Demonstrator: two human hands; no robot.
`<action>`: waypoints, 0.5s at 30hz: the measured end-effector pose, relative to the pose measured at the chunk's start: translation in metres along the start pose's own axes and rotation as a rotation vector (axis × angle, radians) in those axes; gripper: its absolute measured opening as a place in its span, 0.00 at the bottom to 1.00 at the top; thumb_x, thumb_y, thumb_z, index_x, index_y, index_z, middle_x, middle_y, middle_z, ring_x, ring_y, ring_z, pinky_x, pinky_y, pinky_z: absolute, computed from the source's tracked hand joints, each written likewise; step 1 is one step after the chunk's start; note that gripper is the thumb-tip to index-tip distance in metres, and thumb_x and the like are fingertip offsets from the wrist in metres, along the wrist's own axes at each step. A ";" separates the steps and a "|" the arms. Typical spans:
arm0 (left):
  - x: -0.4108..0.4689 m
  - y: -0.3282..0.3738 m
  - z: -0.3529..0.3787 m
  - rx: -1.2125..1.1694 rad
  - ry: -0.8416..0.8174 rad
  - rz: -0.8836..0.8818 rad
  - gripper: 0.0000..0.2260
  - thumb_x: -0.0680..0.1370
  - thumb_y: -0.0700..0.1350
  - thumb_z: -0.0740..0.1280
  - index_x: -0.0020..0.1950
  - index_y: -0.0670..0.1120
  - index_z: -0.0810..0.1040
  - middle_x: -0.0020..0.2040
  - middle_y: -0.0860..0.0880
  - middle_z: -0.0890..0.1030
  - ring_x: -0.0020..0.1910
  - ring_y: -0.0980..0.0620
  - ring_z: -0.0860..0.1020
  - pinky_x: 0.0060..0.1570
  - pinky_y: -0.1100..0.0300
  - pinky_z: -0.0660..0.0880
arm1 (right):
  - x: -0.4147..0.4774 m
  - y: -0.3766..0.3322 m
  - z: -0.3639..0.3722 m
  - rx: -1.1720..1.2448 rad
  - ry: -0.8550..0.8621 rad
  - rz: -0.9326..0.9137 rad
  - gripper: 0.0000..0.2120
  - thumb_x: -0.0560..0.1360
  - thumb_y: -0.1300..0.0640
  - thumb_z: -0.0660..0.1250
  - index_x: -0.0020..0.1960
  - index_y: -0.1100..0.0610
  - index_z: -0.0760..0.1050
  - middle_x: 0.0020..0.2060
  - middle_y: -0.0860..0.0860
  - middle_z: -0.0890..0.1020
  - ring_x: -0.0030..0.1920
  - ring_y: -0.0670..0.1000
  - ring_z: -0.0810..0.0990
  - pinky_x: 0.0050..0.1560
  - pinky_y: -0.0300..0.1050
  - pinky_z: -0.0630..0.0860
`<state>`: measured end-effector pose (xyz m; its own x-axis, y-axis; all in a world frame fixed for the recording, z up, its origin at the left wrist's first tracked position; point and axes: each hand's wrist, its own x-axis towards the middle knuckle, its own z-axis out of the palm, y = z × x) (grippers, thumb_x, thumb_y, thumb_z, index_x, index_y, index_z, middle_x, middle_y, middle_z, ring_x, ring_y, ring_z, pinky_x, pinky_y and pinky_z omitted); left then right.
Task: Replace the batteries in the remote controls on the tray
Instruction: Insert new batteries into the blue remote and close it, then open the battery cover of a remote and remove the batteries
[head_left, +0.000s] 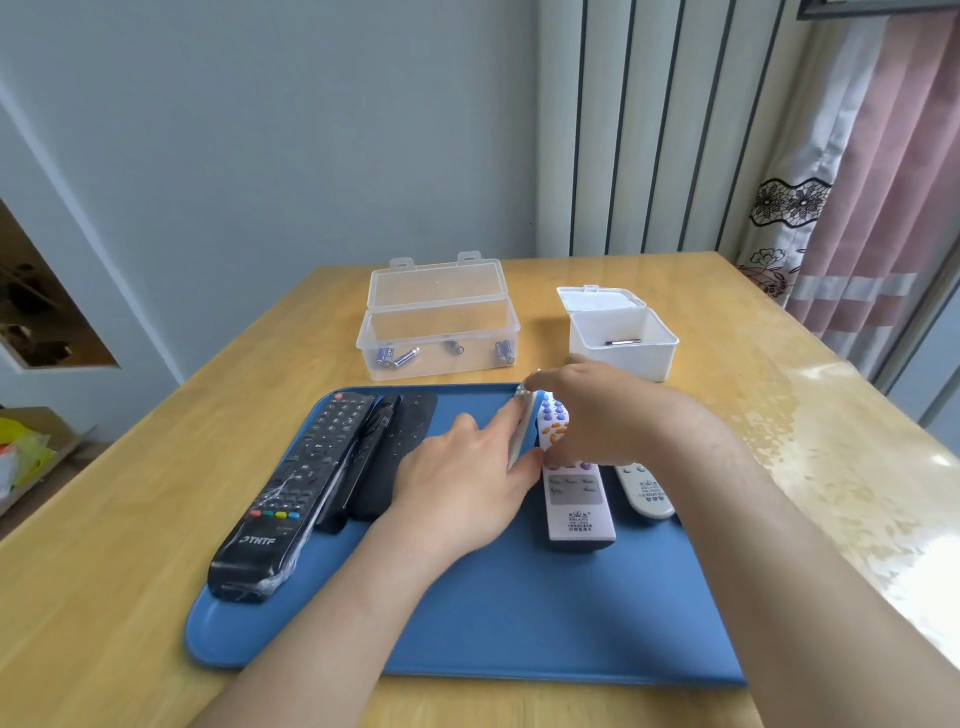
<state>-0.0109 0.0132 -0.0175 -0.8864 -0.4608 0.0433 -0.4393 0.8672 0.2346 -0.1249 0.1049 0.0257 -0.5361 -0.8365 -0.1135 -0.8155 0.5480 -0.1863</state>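
Observation:
A blue tray holds several remote controls. Between my hands a slim silver-white remote stands on its long edge. My left hand pinches its near part between forefinger and thumb. My right hand grips its far end with curled fingertips and hovers over a white remote with purple and orange buttons. At the tray's left lie a plastic-wrapped black remote and two more black remotes. A light grey remote lies at the right, partly hidden by my right forearm.
Beyond the tray on the wooden table stand an open clear box with several blue batteries and an open white box with a battery inside. A wall and curtains stand behind.

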 end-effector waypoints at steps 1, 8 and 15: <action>-0.001 -0.001 -0.003 -0.025 -0.025 0.001 0.23 0.78 0.67 0.48 0.73 0.68 0.49 0.51 0.49 0.71 0.54 0.40 0.74 0.46 0.52 0.68 | 0.001 0.000 0.000 -0.007 0.005 -0.008 0.31 0.73 0.53 0.72 0.73 0.49 0.65 0.59 0.49 0.71 0.59 0.50 0.73 0.44 0.39 0.67; 0.002 -0.005 -0.002 -0.048 -0.053 0.053 0.18 0.78 0.64 0.54 0.64 0.58 0.69 0.51 0.49 0.79 0.53 0.42 0.76 0.50 0.51 0.74 | 0.003 -0.002 0.006 -0.086 -0.074 0.032 0.21 0.77 0.51 0.67 0.68 0.55 0.72 0.62 0.51 0.75 0.60 0.54 0.75 0.49 0.44 0.73; 0.003 -0.015 -0.014 0.077 0.156 0.011 0.14 0.81 0.54 0.55 0.65 0.54 0.70 0.53 0.48 0.77 0.55 0.42 0.75 0.49 0.51 0.74 | -0.002 -0.004 0.002 -0.037 -0.007 0.005 0.26 0.79 0.54 0.64 0.76 0.49 0.63 0.70 0.49 0.70 0.70 0.52 0.68 0.58 0.43 0.68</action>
<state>-0.0049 -0.0036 -0.0076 -0.8605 -0.4695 0.1976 -0.4447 0.8816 0.1582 -0.1205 0.1045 0.0250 -0.5391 -0.8335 -0.1211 -0.8202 0.5522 -0.1494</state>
